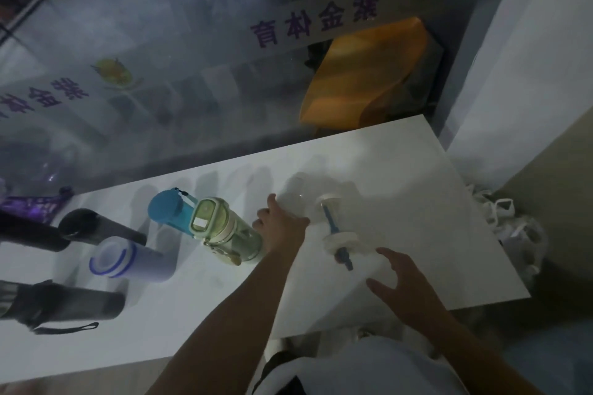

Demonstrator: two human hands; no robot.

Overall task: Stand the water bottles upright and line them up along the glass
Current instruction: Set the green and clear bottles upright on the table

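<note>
My left hand [282,223] is shut on a clear plastic bottle [296,194] near the middle of the white table [417,208]. Just right of it lies a clear piece with two white discs and a blue stem [335,228]; I cannot tell whether it is joined to the bottle. My right hand [399,282] hovers open, fingers spread, beside the blue end of that piece. A green bottle [221,231] and a blue bottle [168,205] stand together left of my left hand. Further left are a black bottle [83,224] and a pale bottle with a blue ring [115,258].
A glass wall [192,90] with purple lettering runs along the table's far edge. Two more dark bottles sit at the left: one by the frame edge [29,236], one with a strap [64,301]. White bags [510,228] lie on the floor right of the table.
</note>
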